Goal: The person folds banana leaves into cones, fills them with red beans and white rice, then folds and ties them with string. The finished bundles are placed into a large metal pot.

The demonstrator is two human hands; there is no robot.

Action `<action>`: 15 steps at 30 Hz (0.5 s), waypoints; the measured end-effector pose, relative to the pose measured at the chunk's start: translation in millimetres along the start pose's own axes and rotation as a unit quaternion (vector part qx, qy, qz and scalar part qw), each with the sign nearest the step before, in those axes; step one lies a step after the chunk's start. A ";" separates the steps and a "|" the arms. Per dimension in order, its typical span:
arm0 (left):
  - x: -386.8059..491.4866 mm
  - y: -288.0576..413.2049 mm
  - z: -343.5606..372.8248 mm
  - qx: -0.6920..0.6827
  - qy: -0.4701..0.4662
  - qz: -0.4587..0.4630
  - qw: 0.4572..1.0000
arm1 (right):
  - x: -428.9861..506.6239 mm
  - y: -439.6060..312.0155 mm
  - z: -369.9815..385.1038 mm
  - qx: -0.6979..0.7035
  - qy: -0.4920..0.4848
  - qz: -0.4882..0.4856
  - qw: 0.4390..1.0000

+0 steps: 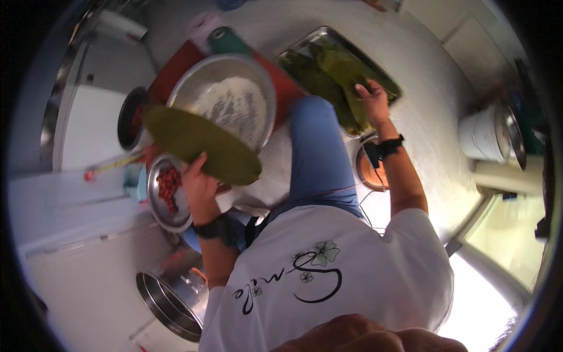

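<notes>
My left hand (200, 189) holds a long, broad green leaf (202, 145) near its lower edge, the thumb on its face. The leaf overlaps the near-left rim of a large metal basin (179, 81), which contains white rice (237, 97) with grey patches showing. My right hand (374, 101) is over a rectangular metal tray (356, 50) of similar green leaves (338, 66). Its thumb and fingers are at one leaf; whether they grip it I cannot tell. Below my left hand's leaf, a metal bowl (154, 193) with dark red date-like fruit (169, 187) is partly covered by that hand.
The basin stands on a red surface (283, 86), beside a green spool (228, 39). A dark bowl (125, 123) and a light blue container (135, 182) are at left. A bowl of orange contents (371, 169) sits under my right wrist. A metal pot (169, 303) and white bucket (481, 134) flank me.
</notes>
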State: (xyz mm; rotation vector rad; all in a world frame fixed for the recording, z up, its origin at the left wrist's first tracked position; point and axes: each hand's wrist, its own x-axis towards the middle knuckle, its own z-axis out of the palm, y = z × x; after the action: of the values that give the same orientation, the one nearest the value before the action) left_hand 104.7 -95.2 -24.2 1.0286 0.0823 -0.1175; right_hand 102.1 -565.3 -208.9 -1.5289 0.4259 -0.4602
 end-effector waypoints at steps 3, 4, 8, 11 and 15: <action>11.3 -11.0 -3.4 -0.039 0.013 -0.016 0.999 | -19.6 -72.9 41.8 -0.138 -0.028 -0.104 0.985; 12.7 -14.3 -4.6 -0.057 0.015 -0.018 0.998 | -30.8 -96.8 60.4 -0.081 -0.087 -0.155 0.981; 18.8 -25.2 -1.7 -0.112 -0.009 -0.023 0.993 | -89.0 -175.1 114.1 -0.163 -0.219 -0.304 0.913; 22.2 -28.4 2.9 -0.138 -0.039 -0.004 0.990 | -127.9 -196.5 154.9 -0.172 -0.329 -0.383 0.846; 23.1 -24.3 3.6 -0.206 -0.022 0.006 0.978 | -166.8 -185.9 197.2 -0.249 -0.400 -0.404 0.784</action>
State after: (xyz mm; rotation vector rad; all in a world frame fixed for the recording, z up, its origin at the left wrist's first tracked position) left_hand 124.3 -112.1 -45.8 0.6113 0.0565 -0.1069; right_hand 63.3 -307.6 -26.2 -2.2250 -0.8947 -0.2977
